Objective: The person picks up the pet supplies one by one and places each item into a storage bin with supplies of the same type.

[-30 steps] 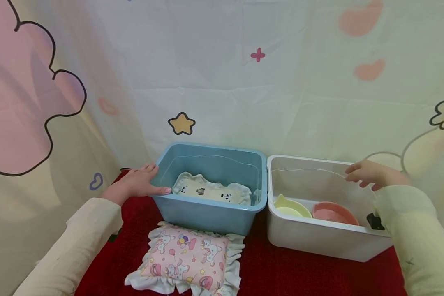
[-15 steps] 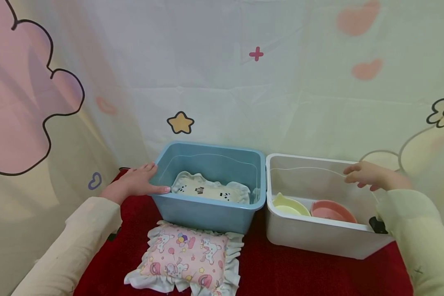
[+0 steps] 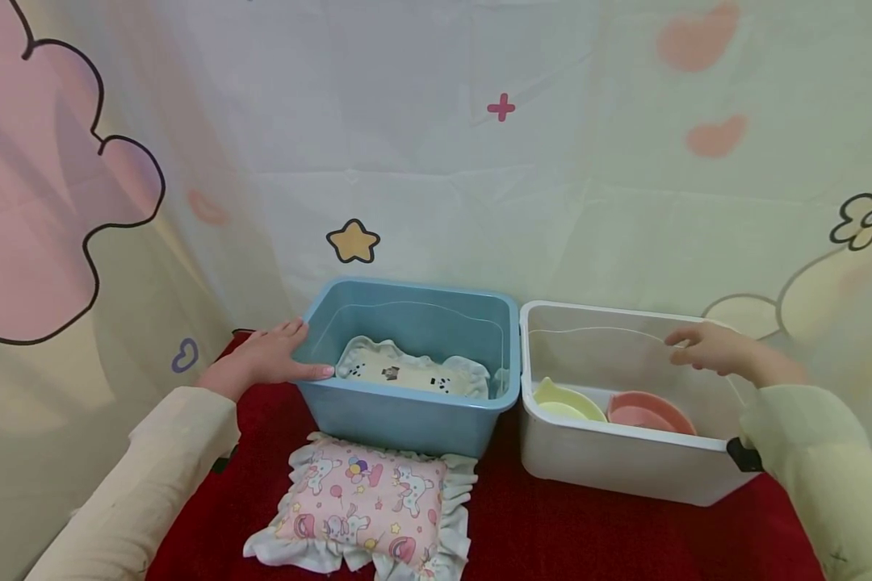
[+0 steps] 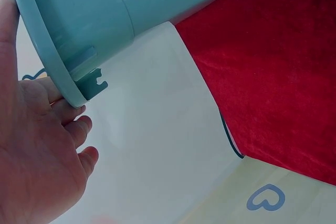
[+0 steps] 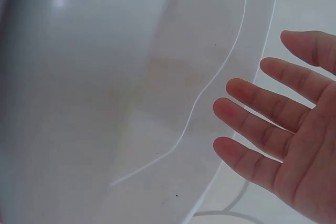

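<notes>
My left hand (image 3: 269, 358) rests on the left corner of a blue plastic bin (image 3: 407, 420), thumb along the front rim and fingers over the left one. The left wrist view shows the palm beside the bin's rim (image 4: 42, 51). Inside that bin lies a white frilled pillow (image 3: 414, 375) with small dark prints. Over the right end of a white bin (image 3: 625, 464) my right hand (image 3: 730, 351) hovers, holding nothing; its fingers (image 5: 262, 103) are spread in the right wrist view. A yellow dish (image 3: 567, 402) and a pink dish (image 3: 650, 412) sit in the white bin.
A pink frilled pillow (image 3: 366, 504) with unicorn prints lies in front of the blue bin on the red cloth (image 3: 589, 532). Behind both bins, which stand side by side, hangs a pale printed curtain (image 3: 436, 161).
My right hand has shifted slightly left over the white bin, its fingers a little straighter. The left hand stays on the blue bin's corner. Both bins and the pillows look unmoved.
</notes>
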A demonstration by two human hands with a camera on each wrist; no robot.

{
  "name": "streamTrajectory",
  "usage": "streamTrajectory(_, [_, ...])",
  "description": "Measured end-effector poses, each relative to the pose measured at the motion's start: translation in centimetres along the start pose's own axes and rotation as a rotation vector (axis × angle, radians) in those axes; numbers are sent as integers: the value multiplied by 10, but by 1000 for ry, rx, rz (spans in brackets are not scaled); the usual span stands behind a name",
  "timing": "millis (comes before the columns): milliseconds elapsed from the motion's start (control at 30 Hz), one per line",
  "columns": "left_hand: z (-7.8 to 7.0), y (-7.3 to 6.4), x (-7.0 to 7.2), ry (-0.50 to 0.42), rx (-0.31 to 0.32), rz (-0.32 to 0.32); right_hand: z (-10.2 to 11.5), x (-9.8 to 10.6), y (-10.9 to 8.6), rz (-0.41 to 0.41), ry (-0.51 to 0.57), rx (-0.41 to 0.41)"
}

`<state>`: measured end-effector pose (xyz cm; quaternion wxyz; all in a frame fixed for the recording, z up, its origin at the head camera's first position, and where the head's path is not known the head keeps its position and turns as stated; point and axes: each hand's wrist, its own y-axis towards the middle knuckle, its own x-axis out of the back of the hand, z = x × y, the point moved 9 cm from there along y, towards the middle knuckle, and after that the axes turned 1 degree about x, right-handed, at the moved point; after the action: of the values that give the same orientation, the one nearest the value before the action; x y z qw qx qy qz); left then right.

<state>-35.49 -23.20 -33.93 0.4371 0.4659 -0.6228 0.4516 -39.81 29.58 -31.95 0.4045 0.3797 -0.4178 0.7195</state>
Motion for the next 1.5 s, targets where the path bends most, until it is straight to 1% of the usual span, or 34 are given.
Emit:
streamTrajectory(167, [1,0,-1,-6,-4,0,5,-1,-2,-27,-4,17])
streamTrajectory(400, [1,2,-2,6,-13,1,17,0,-9,-75,-25,86])
streamTrajectory(600, [1,0,-1,-13,-8,2,25,2,-14,-121,-46,114])
streamTrajectory(800, [1,0,-1,-12,-6,0,35,0,-20,-141,-60,157])
streamTrajectory(1000, [-1,-2,0,-21,-10,0,43,0,-25,-157,-66,181])
streamTrajectory(1267, [1,-2,-1,-48,-22,-18,52,-1,-32,-199,-61,212])
streamTrajectory(1500, [1,-1,-2,-59,-11,-2,59,-7,-36,-201,-46,216])
